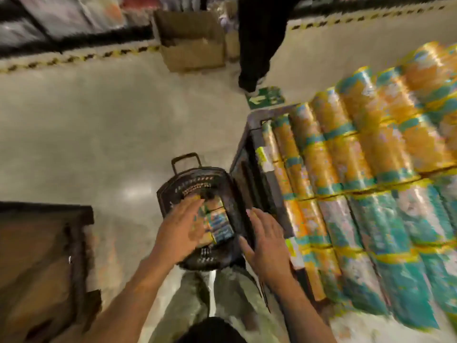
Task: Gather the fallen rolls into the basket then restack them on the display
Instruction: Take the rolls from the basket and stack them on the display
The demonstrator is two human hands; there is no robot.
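Shop floor | basket (170, 194) beside display (358, 169) | cardboard box (193, 43) beyond | hands spread

The one head view looks steeply down from standing height, close over the basket (197, 184) and floor (99, 132).

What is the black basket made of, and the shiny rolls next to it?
The basket looks like hard black plastic: rows of moulded holes in its walls. The rolls seem wrapped in glossy plastic film, since light glints off them. The blur leaves both unsure.
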